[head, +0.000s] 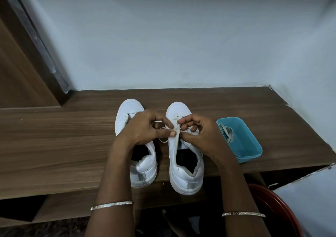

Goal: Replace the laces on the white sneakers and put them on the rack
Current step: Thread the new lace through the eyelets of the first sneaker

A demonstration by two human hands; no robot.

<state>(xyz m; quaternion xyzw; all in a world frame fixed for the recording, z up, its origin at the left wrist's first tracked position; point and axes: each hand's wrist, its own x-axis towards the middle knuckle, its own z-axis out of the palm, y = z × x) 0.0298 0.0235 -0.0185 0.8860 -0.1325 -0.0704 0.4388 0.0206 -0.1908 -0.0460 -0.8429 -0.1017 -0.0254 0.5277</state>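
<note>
While the white sneakers (185,165) stand on the table (54,136), left hand (143,129) and right hand (201,135) clamp fingers (170,133) on the limp, light lace (163,140) above one; probably best gripped near its stiff tip.

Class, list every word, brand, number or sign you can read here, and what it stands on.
No text can be read. The white sneakers show no legible brand, the blue tub is plain, and the marks on the bangles are too small to read.
</note>
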